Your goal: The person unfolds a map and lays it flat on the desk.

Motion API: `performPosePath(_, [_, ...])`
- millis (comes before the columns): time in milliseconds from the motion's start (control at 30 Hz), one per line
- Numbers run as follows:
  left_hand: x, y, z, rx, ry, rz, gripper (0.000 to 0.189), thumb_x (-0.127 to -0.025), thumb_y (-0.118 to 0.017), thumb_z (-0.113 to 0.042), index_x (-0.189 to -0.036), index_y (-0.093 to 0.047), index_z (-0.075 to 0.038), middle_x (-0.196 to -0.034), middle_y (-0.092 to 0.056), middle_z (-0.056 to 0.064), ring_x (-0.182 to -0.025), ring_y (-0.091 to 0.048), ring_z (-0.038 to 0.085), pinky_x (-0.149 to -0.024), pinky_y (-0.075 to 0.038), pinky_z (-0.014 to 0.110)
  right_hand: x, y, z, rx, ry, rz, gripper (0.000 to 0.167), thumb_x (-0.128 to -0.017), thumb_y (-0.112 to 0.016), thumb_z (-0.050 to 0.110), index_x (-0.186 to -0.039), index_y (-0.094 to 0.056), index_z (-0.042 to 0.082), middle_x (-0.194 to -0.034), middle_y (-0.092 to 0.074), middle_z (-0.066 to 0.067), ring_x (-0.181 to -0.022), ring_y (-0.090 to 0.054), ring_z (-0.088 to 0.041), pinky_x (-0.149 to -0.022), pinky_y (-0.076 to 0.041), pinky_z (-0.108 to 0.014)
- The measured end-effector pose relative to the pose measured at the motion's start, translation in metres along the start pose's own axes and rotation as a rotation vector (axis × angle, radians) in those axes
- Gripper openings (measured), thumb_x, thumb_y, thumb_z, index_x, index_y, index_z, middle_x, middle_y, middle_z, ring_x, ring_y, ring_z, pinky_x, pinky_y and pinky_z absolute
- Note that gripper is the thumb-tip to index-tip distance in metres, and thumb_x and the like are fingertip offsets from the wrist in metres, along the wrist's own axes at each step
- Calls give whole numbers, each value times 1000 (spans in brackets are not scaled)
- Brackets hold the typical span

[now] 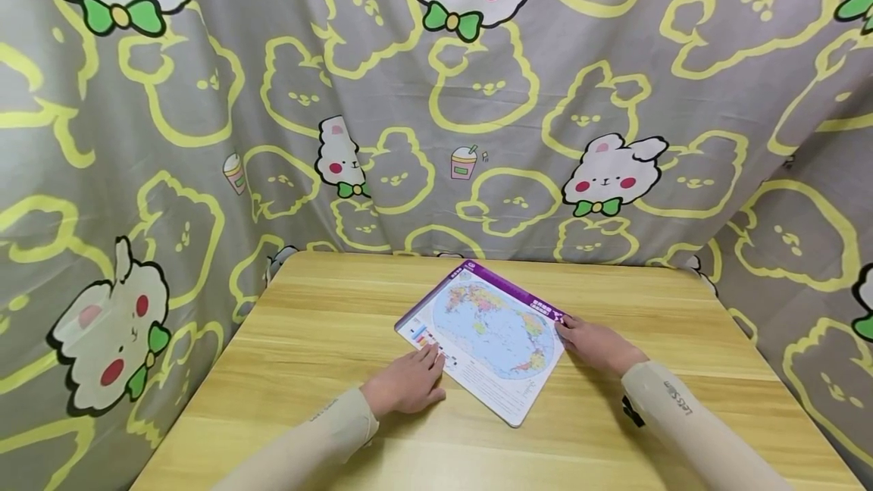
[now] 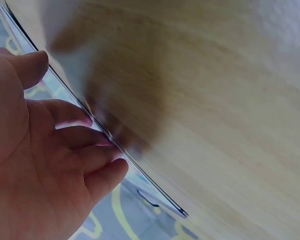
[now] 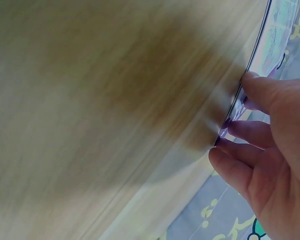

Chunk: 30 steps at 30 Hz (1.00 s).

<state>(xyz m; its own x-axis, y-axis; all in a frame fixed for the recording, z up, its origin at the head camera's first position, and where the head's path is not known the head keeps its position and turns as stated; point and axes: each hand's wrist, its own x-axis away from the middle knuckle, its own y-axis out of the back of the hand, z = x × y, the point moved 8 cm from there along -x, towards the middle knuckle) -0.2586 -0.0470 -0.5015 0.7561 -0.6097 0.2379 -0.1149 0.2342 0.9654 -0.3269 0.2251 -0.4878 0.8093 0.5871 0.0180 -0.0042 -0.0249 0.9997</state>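
My left grip (image 1: 407, 383) and right grip (image 1: 596, 343), both loosely apart, touch the map (image 1: 483, 341); uneven pushing could skew it across the table (image 1: 314, 317).

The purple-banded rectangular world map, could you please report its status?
Left grip touching near-left edge of purple-banded, rectangular world map; right grip touching its right corner. Map flat, askew on yellow wood-grain table. Nothing visibly blocking.

The map sheet (image 1: 480, 328) looks smooth, like coated paper or thin plastic (which, I cannot tell). Beneath it, the wood-grained tabletop (image 1: 293, 339) shows a soft sheen. Creased, matt cloth makes the curtain (image 1: 402, 112) at twelve o'clock; the sleeves (image 1: 702, 430), at eight and four, are matt fabric.
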Motion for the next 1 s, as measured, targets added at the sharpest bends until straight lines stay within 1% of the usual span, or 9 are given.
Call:
performPosePath(133, [-3,0,0,-35,1,-34,62,-100,-36,-48,-143,-39,-4,-148,-35,16,-136,-32,26,-110,-28,37,1,-2,-2,5,-17,1,38,-96,-55,16,-126,-56,-5,-128,-51,-31,-105,-57,-47,-85,-49,-54])
performPosePath(267, [-5,9,0,-52,-10,-148,53,-100,-40,-42,-135,-50,-4,-135,-50,11,-125,-46,24,-105,-36,39,4,-1,3,11,-25,-19,37,-97,-54,17,-127,-56,-5,-128,-51,-30,-107,-56,-46,-86,-49,-54])
performPosePath(333, [-6,14,2,-50,-16,-204,48,-100,-42,-39,-131,-53,-5,-128,-53,10,-119,-50,24,-102,-40,39,7,2,9,7,-9,-45,36,-96,-54,16,-125,-57,-6,-126,-52,-30,-108,-55,-46,-86,-49,-54])
performPosePath(400, [-8,19,5,-34,-18,-235,45,-100,-42,-36,-129,-54,-4,-127,-53,10,-118,-50,24,-101,-41,39,10,6,18,9,28,-76,32,-96,-54,13,-121,-58,-6,-123,-55,-28,-106,-57,-44,-83,-50,-53])
performPosePath(467, [-11,20,10,-15,-18,-235,46,-101,-41,-35,-131,-52,-3,-133,-50,13,-123,-47,26,-102,-39,40,14,10,27,-6,49,-95,32,-95,-55,13,-120,-58,-7,-123,-55,-27,-106,-57,-43,-83,-51,-52])
performPosePath(533, [-15,18,17,9,-8,-205,49,-102,-38,-35,-136,-48,-2,-142,-43,16,-130,-41,28,-106,-35,40,16,11,34,-23,56,-92,34,-94,-56,14,-121,-58,-8,-124,-54,-27,-108,-57,-42,-85,-50,-51])
performPosePath(633, [-21,13,28,50,1,-175,54,-102,-36,-37,-140,-42,0,-147,-35,18,-136,-32,31,-110,-30,41,19,9,40,-57,30,-64,40,-94,-57,17,-125,-56,-8,-129,-51,-27,-114,-53,-43,-89,-47,-53])
performPosePath(767, [-27,9,40,87,7,-164,57,-102,-36,-39,-141,-39,2,-149,-30,21,-137,-28,33,-111,-26,42,23,11,52,-75,32,-56,42,-93,-58,19,-125,-55,-10,-131,-50,-27,-118,-50,-42,-92,-46,-52])
performPosePath(1000, [-37,11,55,108,-2,-160,58,-102,-35,-36,-141,-36,7,-148,-30,25,-139,-24,33,-113,-21,41,30,15,78,-74,95,-68,45,-93,-60,20,-126,-54,-10,-131,-50,-27,-118,-51,-40,-92,-47,-49])
